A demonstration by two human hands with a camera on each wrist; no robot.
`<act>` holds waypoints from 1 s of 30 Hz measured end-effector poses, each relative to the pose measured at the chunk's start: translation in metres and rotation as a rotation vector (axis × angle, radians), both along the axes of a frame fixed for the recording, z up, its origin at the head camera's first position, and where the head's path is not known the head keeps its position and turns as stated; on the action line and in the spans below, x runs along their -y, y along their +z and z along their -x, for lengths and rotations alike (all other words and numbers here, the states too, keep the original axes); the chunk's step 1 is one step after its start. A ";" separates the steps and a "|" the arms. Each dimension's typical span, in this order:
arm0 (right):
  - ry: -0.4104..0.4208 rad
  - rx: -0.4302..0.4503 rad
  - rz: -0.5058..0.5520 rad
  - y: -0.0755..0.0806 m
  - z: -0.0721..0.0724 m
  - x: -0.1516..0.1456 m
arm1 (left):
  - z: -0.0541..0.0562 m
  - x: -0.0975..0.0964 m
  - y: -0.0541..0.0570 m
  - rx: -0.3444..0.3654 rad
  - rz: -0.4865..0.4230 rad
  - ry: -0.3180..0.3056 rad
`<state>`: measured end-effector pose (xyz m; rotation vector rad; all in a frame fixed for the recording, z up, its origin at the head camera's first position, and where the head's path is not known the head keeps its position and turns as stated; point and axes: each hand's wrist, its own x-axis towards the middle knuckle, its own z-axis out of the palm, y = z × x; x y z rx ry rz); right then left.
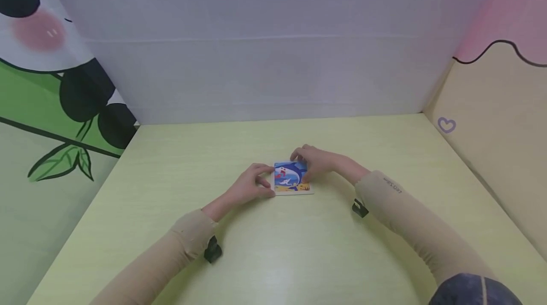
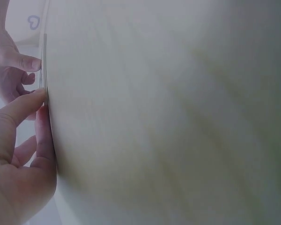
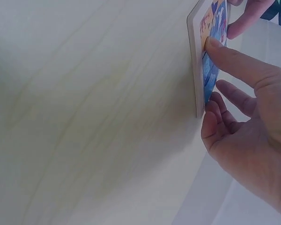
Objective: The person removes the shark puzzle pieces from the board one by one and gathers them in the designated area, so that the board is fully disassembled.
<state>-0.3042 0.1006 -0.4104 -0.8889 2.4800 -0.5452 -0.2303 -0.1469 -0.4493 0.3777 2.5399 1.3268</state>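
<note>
A small square picture board (image 1: 291, 177) with a blue shark image lies flat on the pale green table (image 1: 278, 257). My left hand (image 1: 252, 184) rests beside its left edge, fingertips touching that edge. In the left wrist view the left hand (image 2: 23, 140) has fairly straight fingers against the thin board edge (image 2: 43, 61). My right hand (image 1: 314, 162) is at the board's right and far side. Seen from the right wrist, the right hand (image 3: 243, 117) has its thumb pressed on the picture board (image 3: 196, 61) and its other fingers curled against the board's edge.
A grey back wall (image 1: 273, 58), a panda-printed left wall (image 1: 51, 81) and a beige right wall with a small heart (image 1: 446, 125) close in the table. Black wrist mounts (image 1: 212, 250) sit under both sleeves.
</note>
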 end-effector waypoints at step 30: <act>0.046 -0.078 -0.011 -0.003 0.000 -0.001 | -0.005 0.001 0.006 0.005 -0.011 -0.001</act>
